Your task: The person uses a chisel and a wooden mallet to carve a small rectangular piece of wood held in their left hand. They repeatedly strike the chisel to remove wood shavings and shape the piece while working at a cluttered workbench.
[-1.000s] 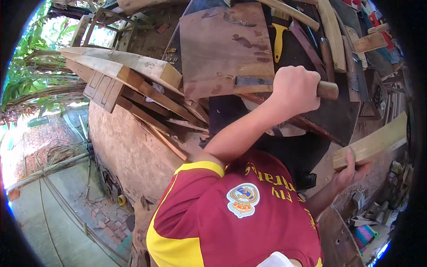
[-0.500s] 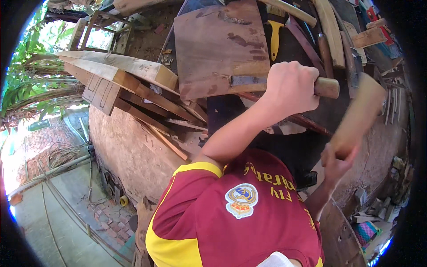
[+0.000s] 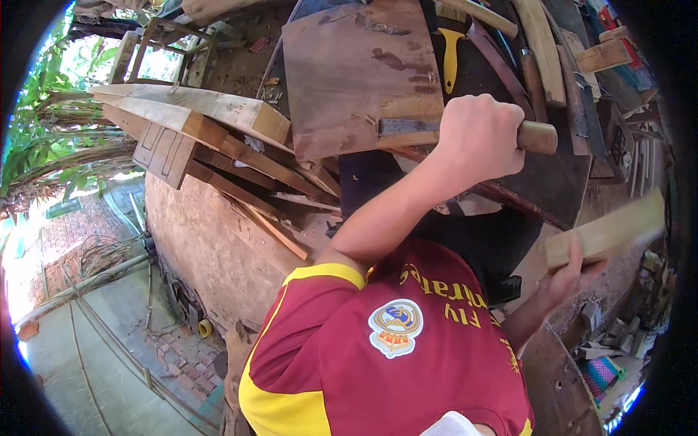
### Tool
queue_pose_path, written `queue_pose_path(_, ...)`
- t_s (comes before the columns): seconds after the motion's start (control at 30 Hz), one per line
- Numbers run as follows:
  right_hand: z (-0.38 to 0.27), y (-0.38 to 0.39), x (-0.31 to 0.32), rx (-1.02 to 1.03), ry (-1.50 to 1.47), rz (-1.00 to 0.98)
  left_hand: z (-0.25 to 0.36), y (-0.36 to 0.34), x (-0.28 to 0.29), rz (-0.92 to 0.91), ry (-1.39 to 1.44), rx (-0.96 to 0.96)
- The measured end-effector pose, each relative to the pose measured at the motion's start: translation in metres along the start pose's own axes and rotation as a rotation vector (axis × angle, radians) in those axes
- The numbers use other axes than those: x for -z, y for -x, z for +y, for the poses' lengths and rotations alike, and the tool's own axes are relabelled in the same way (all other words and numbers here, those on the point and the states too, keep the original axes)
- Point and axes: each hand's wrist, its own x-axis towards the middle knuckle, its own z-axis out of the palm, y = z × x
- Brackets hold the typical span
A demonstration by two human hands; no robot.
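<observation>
My left hand is a fist around the wooden handle of a chisel. Its metal blade points left and lies against the near edge of a flat brown board, where a small curl of wood sticks up by the tip. Lower at the right, my right hand grips a thick piece of wood like a plain mallet, apart from the chisel. Its outer end is slightly blurred.
Beyond the chisel lie a paintbrush with a yellow handle, a wooden bar and other tools. Long squared timbers are stacked at the left. At the far right sit wood scraps and a woven colourful piece.
My right hand has swung the piece of wood down and outward to the right, turning it flatter. My left hand and the chisel have barely moved.
</observation>
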Motion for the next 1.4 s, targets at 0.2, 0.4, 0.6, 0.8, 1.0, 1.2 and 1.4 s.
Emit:
queue_pose_path(0.2, -0.010, 0.029, -0.011, 0.211, 0.476, -0.424, -0.003, -0.004, -0.008, 0.024, -0.054, 0.000)
queue_pose_path(0.4, -0.004, 0.004, 0.006, -0.113, 0.044, 0.025, -0.003, 0.000, -0.014, -0.004, -0.041, 0.017)
queue_pose_path(0.6, -0.031, 0.029, -0.024, 0.127, 0.457, -0.532, -0.009, -0.002, -0.022, -0.102, -0.093, 0.024)
queue_pose_path(0.8, -0.003, -0.004, 0.018, -0.070, 0.008, -0.052, -0.005, 0.001, -0.012, -0.041, -0.045, -0.001)
queue_pose_path(1.0, -0.010, -0.004, -0.015, -0.110, 0.043, 0.003, -0.004, -0.001, -0.005, -0.016, 0.010, -0.020)
queue_pose_path(1.2, -0.012, 0.007, -0.001, 0.211, 0.500, -0.467, -0.030, 0.009, 0.007, 0.002, -0.084, 0.060)
queue_pose_path(1.4, -0.025, -0.010, -0.004, -0.169, -0.237, -0.002, -0.019, 0.007, 0.015, 0.076, -0.050, 0.004)
